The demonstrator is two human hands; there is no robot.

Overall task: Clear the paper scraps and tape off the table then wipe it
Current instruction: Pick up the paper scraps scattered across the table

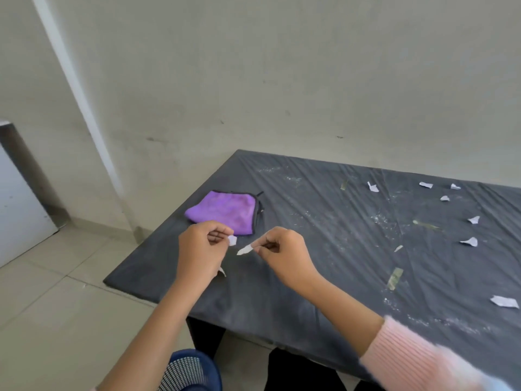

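head view: the left hand [201,249] hovers over the near left corner of the dark, sheet-covered surface [310,218], its fingers [217,230] curled in with thumb and forefinger pinching a small white paper scrap [232,240]. just to its right, the right hand [284,249] is likewise curled, pinching one end of a pale narrow strip [244,250] that points toward the left hand; whether it is tape or paper is hard to say from here. the two held bits are close together but apart. another white sliver [222,271] peeks out beside the left wrist. a folded purple cloth [225,211] lies on the surface just behind the hands. more loose scraps are scattered well to the right, among them one far back [372,187], one at mid-depth [470,242] and a larger one near the front edge [504,301]. a yellowish tape piece [395,278] is stuck flat between these, and a smaller one [343,184] sits near the back. pale dusty smears [377,218] streak the sheet. a pink ribbed sleeve [417,359] covers the right forearm, and a blue mesh bin [191,368] stands on the floor below the surface's near edge.
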